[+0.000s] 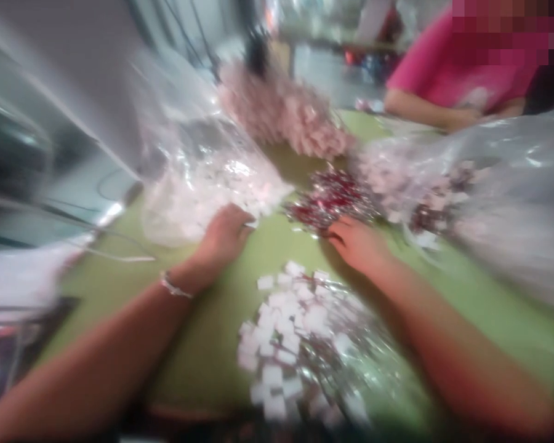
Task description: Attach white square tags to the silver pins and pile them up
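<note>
My left hand (pixel 226 232) reaches to the mouth of a clear plastic bag (pixel 166 209) of small white pieces (pixel 221 184). Its fingers are curled together, with a small white piece (pixel 250 224) at the tips. At the near edge of a pile of red and silver pieces (pixel 330 197), my right hand (pixel 353 241) has its fingers bent in. Blur hides what, if anything, they pinch. Between my forearms lies a heap of thin, shiny strips with white square tags (pixel 277 326), near the table's front edge.
Pink bundles (pixel 286 111) lie at the back of the green table (pixel 203 332). On the right, a large clear bag (pixel 512 209) holds pale and dark red pieces. Across the table sits a person in a pink top (pixel 434 67). A pale cable (pixel 120 253) crosses the left side.
</note>
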Tool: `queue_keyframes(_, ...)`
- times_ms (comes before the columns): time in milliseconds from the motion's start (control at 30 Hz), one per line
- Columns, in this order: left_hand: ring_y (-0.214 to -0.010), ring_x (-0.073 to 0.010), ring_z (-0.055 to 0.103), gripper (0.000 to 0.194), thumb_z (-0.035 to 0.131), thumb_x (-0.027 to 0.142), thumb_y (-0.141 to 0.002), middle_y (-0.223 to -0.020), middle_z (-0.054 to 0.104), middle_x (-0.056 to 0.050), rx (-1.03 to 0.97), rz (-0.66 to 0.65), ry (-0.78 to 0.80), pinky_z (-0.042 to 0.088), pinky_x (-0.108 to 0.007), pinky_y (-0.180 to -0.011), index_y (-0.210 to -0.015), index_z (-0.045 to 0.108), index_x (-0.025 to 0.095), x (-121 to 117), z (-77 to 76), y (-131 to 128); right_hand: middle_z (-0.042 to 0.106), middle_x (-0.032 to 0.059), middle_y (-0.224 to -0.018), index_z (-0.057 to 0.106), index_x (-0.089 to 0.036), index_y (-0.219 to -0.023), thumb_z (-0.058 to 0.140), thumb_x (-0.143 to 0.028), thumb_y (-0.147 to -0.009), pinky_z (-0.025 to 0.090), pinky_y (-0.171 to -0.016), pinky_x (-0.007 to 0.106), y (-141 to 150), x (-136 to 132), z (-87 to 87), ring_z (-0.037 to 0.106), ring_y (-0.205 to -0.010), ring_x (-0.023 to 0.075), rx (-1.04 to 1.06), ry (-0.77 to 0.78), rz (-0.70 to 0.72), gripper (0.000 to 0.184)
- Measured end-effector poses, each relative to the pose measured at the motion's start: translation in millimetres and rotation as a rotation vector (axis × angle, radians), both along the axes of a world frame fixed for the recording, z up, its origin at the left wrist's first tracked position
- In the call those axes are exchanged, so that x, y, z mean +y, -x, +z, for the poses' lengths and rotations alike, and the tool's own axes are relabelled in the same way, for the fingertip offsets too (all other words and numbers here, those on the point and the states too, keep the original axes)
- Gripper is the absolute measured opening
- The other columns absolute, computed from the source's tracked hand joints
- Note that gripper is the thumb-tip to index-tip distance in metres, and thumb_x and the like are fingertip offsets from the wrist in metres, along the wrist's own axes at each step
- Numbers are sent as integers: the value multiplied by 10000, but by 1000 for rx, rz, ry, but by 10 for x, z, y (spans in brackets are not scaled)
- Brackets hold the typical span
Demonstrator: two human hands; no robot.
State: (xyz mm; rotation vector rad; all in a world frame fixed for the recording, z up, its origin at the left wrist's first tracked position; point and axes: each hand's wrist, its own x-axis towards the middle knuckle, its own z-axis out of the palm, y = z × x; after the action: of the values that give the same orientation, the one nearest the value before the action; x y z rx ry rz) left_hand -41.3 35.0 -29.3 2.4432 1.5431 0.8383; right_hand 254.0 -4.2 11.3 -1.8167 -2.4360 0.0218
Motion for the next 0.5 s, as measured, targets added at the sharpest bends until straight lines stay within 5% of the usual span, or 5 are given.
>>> queue_keyframes(133,-942,-221,566,331,584,219,-818,-990,599,-77,-69,28,0,478,-363,-867,-1141,631,165,-22,9,11,638,37,-934,657,-205,-861,483,-241,-902,330,-582,282,17,-9,-45,573,-772,170,31,-13,78,183)
queue_keyframes(367,-953,-241,546,187,517,200,-864,-978,592,-110,41,-61,-7,465,-400,-859,-881,695,147,-16,0,-18,679,40,-859,642,-200,-856,515,-249,-872,350,-594,282,78,-53,28,581,-720,172,213,-101,41,137)
queue_keyframes(500,-920,-229,571,180,544,246,-866,-933,654,-89,-56,-48,60,454,-397,-874,-894,697,154,-142,98,-79,659,2,-691,636,-201,-843,542,-277,-842,359,-557,264,224,-179,123,536,-569,134,426,66,9,121)
